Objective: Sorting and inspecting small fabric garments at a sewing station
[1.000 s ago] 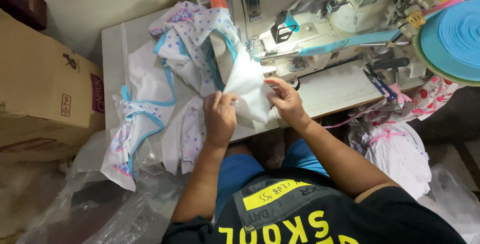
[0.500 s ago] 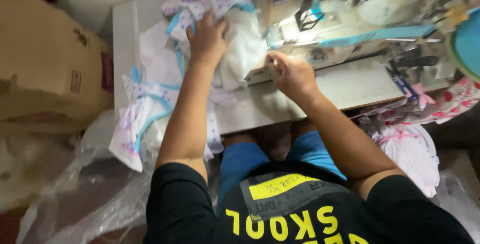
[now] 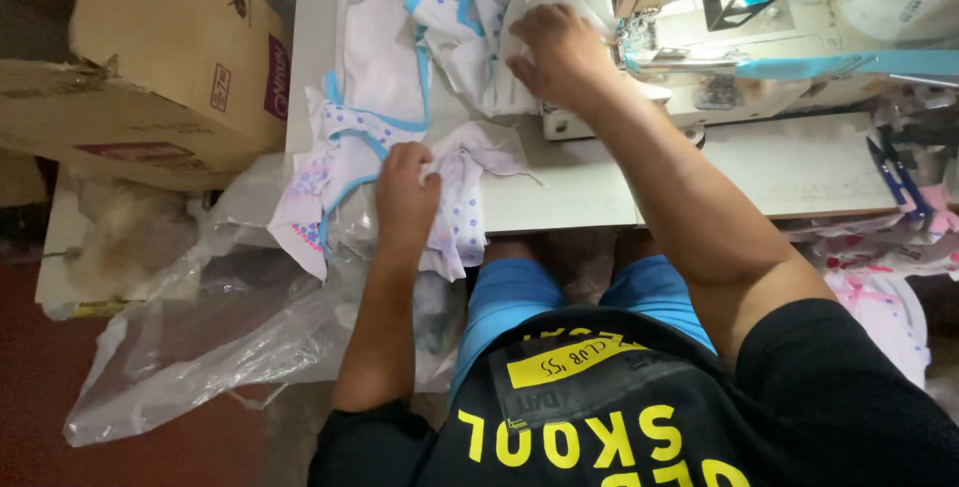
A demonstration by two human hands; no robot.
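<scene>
Our left hand [image 3: 405,187] pinches a dotted white cloth piece [image 3: 462,197] hanging over the table's [image 3: 599,192] near edge, its length running near-far; our right hand [image 3: 559,52], fingers pressed together, flattens the fabric pile [image 3: 470,17] beside the sewing machine [image 3: 759,37]; a brown cardboard box [image 3: 150,57] with red labels sits left, above a clear plastic bag [image 3: 220,337].

White table [image 3: 599,192]: dotted fabric pieces [image 3: 400,97], sewing machine [image 3: 759,57], scissors [image 3: 894,172] on rt edge.

Black short-sleeved T-shirt [image 3: 799,417] with large yellow block lettering across the front, a yellow slanted band and a grey printed patch above it, bright blue shorts [image 3: 519,297], bare forearms, no rings, watch or gloves visible
</scene>
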